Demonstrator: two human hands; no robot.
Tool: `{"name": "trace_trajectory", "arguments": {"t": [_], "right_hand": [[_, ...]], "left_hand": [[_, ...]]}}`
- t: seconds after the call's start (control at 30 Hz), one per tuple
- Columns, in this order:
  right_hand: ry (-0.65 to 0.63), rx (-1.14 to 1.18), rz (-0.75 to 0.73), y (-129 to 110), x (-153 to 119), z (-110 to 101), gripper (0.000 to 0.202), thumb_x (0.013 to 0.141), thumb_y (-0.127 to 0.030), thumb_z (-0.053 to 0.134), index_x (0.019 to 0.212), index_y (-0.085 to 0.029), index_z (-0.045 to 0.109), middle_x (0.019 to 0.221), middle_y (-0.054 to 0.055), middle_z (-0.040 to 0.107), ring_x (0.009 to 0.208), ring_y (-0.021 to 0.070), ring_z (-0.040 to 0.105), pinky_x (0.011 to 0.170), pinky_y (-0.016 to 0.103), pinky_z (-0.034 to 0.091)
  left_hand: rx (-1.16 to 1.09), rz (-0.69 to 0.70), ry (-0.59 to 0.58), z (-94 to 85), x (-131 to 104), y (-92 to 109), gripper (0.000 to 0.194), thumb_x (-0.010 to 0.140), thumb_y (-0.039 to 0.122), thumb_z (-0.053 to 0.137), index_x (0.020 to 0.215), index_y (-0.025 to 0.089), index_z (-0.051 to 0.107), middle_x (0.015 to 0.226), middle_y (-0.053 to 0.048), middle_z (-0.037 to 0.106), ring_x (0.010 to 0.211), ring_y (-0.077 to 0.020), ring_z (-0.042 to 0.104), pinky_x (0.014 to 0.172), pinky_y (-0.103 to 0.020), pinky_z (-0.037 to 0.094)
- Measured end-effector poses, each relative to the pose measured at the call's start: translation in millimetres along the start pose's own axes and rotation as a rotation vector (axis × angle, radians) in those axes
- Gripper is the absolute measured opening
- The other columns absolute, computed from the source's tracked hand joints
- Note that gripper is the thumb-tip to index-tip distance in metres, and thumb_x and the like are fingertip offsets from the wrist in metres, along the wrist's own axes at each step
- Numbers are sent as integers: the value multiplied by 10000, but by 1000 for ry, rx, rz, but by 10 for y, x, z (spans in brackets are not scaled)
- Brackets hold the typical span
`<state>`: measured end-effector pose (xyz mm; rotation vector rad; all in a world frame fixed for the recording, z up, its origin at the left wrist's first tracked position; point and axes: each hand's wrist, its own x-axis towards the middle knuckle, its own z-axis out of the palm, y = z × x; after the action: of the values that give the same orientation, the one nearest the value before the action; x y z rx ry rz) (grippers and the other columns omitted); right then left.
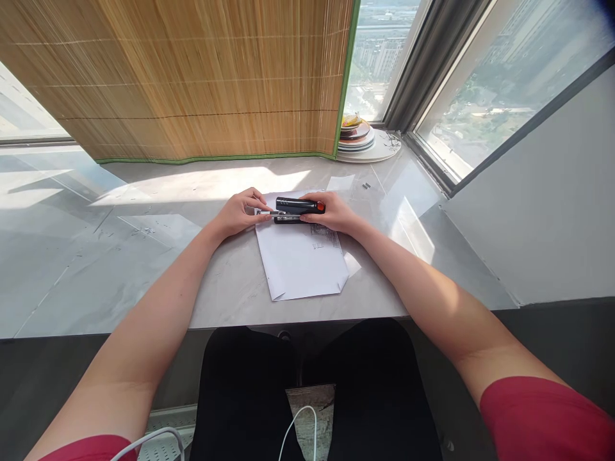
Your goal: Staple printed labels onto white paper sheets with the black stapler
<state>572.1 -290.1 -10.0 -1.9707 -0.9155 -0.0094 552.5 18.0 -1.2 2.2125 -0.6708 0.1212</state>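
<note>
A black stapler [293, 205] with a red spot at its right end lies sideways above white sheets of paper [302, 269]. My right hand [331, 211] grips its right end, thumb below and fingers above. At the stapler's left end, the thumb and fingers of my left hand [243, 212] pinch a thin metal part [269, 212] that sticks out between the upper and lower halves. The sheets have folded lower corners and some dark writing near the right side.
Small dark staple pieces [366, 186] lie beyond my right hand. Stacked plates [356, 137] stand by the window corner. A bamboo blind [216, 77] hangs behind the stone ledge [225, 294]. Loose bits [148, 230] are scattered at left.
</note>
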Motion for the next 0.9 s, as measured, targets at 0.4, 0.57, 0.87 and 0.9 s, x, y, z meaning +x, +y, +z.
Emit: {"name": "trace_trajectory", "arguments": {"t": [0.4, 0.57, 0.87, 0.9], "right_hand": [[168, 73, 58, 22, -16, -13, 349, 815, -424, 810, 1078, -195, 800, 1008, 55, 783, 922, 251, 681, 863, 387, 530], [209, 196, 63, 33, -17, -25, 362, 802, -438, 819, 1070, -196, 798, 1025, 53, 784, 970, 264, 698, 920, 401, 543], [258, 294, 101, 129, -20, -59, 394, 775, -437, 830, 1081, -193, 790, 1003, 46, 777, 971, 257, 694, 931, 400, 551], [263, 305, 105, 132, -20, -62, 393, 771, -437, 834, 1078, -195, 788, 998, 44, 776, 967, 255, 696, 927, 400, 555]], "left_hand": [[-31, -17, 54, -7, 2, 46, 279, 801, 530, 858, 959, 300, 866, 1023, -61, 666, 930, -209, 630, 866, -401, 540], [-45, 26, 150, -10, 7, 77, 259, 799, 515, 873, 955, 308, 862, 1000, -55, 651, 904, -198, 606, 852, -398, 532], [-49, 48, 254, -47, 2, 56, 217, 778, 464, 898, 938, 322, 861, 963, -40, 638, 880, -191, 578, 817, -385, 509], [-54, 42, 261, -48, 1, 57, 211, 779, 466, 897, 930, 324, 862, 960, -40, 639, 881, -191, 577, 812, -382, 506]]}}
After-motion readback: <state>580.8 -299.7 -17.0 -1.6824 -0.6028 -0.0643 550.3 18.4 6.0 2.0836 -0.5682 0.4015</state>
